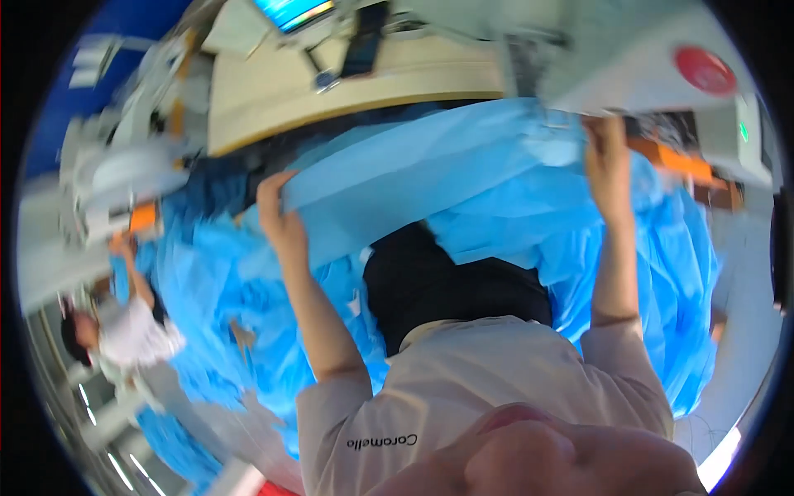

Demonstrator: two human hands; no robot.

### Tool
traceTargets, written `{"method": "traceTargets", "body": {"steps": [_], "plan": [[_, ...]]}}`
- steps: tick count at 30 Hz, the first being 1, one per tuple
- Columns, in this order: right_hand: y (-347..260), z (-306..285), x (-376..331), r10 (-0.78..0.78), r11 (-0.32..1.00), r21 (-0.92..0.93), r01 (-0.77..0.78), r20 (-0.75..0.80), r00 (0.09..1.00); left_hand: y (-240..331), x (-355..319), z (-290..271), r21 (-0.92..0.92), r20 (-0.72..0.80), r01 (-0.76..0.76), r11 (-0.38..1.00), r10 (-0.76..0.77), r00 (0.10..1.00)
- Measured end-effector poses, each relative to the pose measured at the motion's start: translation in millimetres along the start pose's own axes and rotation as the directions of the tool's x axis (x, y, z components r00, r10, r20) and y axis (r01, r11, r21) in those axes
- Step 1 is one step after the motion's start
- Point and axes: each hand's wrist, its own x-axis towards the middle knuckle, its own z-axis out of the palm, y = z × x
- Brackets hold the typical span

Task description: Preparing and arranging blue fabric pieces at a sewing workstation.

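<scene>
Workshop w/ a beige worktable (pixel 331 91) ahead, a grey-white machine (pixel 628 58) w/ a red button at upper right, and loose blue fabric heaped all around. The left hand (pixel 279 217) is clenched on the near edge of a blue nonwoven sheet (pixel 430 165), and the right hand (pixel 608 161) grips its far end up by the machine, so the sheet is stretched between both hands. Judging by that, it's lifted and spread but not yet laid down or fed in; the piles look unsorted.

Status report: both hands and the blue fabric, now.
Left hand gripping the blue fabric sheet at its edge. Right hand gripping the far end near the grey machine. More blue fabric piled around.
</scene>
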Motion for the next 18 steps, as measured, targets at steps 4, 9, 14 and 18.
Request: {"method": "traceTargets", "body": {"steps": [4, 9, 14, 18], "plan": [[-20.2, -18.6, 3.2, 0.063, 0.998, 0.034, -0.06, -0.084, 0.995, 17.9, 19.4, 20.7, -0.216, -0.001, -0.009, 0.976, 0.009, 1.0], [-5.6, -51.2, -15.7, 0.309, 0.88, 0.356, -0.314, 0.072, 0.948, 56.6, 47.2, 43.4, 0.057, 0.142, -0.189, 0.98, 0.179, 0.973], [1.3, -77.0, -49.7, 0.621, 0.697, 0.528, -0.485, -0.106, 0.777, 74.8, 58.5, 59.9, -0.206, 0.299, -0.046, 0.977, 0.108, 0.948], [27.9, -120.9, -53.4, 0.576, 0.798, 0.333, -0.502, -0.181, 0.797, 129.3, 54.3, 83.3, -0.23, 0.385, 0.038, 0.973, 0.055, 0.921]]}}
